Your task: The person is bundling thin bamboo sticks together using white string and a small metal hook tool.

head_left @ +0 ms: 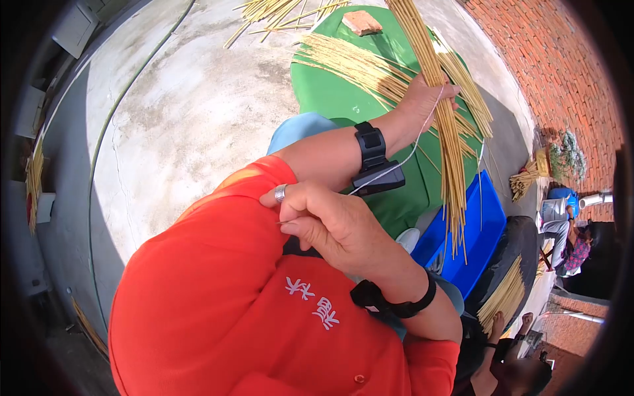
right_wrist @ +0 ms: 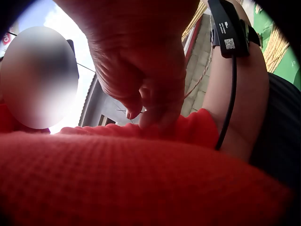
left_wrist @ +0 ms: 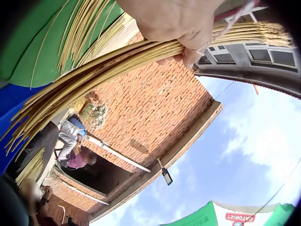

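My left hand point(head_left: 422, 102) grips a long bundle of thin yellow plant stalks point(head_left: 451, 155) near its middle, over the green cloth point(head_left: 314, 89). The left wrist view shows the fingers wrapped round the stalks point(left_wrist: 117, 61), whose bushy ends point away to the right. My right hand point(head_left: 337, 224) is at the chest, close against the red sleeve point(head_left: 224, 204), thumb and fingers pinching a thin dark needle point(right_wrist: 123, 111). A silver ring point(head_left: 280, 193) circles one finger. Pale string point(head_left: 419, 142) stretches from the bundle toward the right hand, passing over the left wrist.
More stalks point(head_left: 350, 63) and a brick piece point(head_left: 362, 22) lie on the green cloth. A blue tray point(head_left: 481, 204) stands beside it. Two people sit at the right, one farther off point(head_left: 574, 254), one nearer point(head_left: 485, 376). A hose point(head_left: 119, 99) crosses the concrete floor.
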A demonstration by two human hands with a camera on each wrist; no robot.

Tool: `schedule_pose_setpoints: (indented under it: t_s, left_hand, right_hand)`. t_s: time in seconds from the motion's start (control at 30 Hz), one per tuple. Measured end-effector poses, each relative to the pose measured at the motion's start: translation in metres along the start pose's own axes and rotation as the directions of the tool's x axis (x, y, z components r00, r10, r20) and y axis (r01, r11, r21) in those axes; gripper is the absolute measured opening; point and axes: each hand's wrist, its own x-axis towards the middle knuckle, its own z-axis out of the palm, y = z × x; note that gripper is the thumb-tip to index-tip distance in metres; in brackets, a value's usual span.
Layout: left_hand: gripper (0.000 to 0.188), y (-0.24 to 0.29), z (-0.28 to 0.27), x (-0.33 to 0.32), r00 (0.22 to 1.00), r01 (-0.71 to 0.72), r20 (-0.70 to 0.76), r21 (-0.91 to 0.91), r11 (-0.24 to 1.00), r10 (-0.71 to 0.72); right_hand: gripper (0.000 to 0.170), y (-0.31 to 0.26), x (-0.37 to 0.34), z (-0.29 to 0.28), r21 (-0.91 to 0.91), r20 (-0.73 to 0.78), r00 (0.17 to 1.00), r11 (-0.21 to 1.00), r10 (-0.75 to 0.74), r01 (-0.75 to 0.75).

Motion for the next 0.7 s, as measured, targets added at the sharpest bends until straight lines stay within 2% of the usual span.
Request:
schedule_pose_setpoints:
  t_s: [0.03,0.07,0.13,0.17,0.2,0.23,0.3,0.37,0.43,0.47,0.53,0.6,0.7]
  left_hand:
    - [0.024,0.0,0.001,0.0,1.0,-0.016,0.017,-0.001,1.0,0.016]
    - [0.024,-0.001,0.0,-0.001,0.999,-0.031,0.012,0.027,0.999,0.031]
    - [0.024,-0.005,-0.003,0.0,0.999,-0.04,0.03,0.06,0.997,0.038]
    - [0.024,-0.006,-0.003,-0.001,0.999,-0.026,0.043,0.073,0.997,0.023]
    - [0.022,-0.007,-0.001,-0.004,0.999,-0.019,0.045,0.091,0.996,0.015]
    - [0.021,-0.008,0.001,-0.006,0.999,-0.016,0.041,0.11,0.994,0.012]
    - [0.02,-0.013,0.002,-0.006,0.998,0.01,0.065,0.141,0.99,-0.019]
    - [0.019,-0.015,0.003,-0.005,0.995,0.024,0.091,0.187,0.982,-0.041]
    - [0.019,-0.016,0.005,-0.005,0.994,0.031,0.092,0.208,0.978,-0.051]
    - [0.02,-0.017,0.005,-0.004,0.994,0.032,0.091,0.231,0.972,-0.054]
    - [0.021,-0.021,0.005,-0.005,0.994,0.045,0.082,0.244,0.969,-0.067]
    - [0.022,-0.025,0.006,-0.007,0.993,0.075,0.065,0.259,0.963,-0.095]
    - [0.024,-0.028,0.011,-0.008,0.98,0.18,0.044,0.235,0.955,-0.196]
  right_hand:
    - [0.008,0.003,0.002,0.0,0.042,0.065,0.998,0.999,0.005,-0.007]
    - [0.008,0.004,-0.001,-0.008,0.018,0.032,0.999,1.0,0.007,-0.008]
    - [0.006,0.006,-0.015,-0.032,0.069,-0.22,0.972,0.995,0.084,-0.07]
    - [0.006,0.008,-0.024,-0.046,0.136,-0.392,0.92,0.989,-0.007,0.065]
    - [0.006,0.003,-0.035,-0.061,0.141,-0.534,0.845,0.984,-0.013,0.105]
    - [0.008,-0.004,-0.047,-0.077,0.103,-0.645,0.763,0.986,-0.034,0.131]
    - [0.008,-0.013,-0.071,-0.108,-0.047,-0.785,0.587,0.964,-0.198,0.263]
    - [0.008,-0.024,-0.096,-0.134,-0.191,-0.858,0.39,0.913,-0.334,0.36]
    - [0.007,-0.031,-0.117,-0.154,-0.269,-0.873,0.259,0.851,-0.414,0.451]
    - [0.007,-0.029,-0.131,-0.164,-0.272,-0.875,0.251,0.848,-0.415,0.454]
    - [0.009,-0.019,-0.159,-0.185,-0.287,-0.879,0.157,0.763,-0.45,0.58]
    - [0.011,-0.012,-0.185,-0.198,-0.271,-0.892,0.146,0.763,-0.429,0.587]
    - [0.012,0.0,-0.227,-0.219,-0.177,-0.94,0.09,0.697,-0.329,0.695]
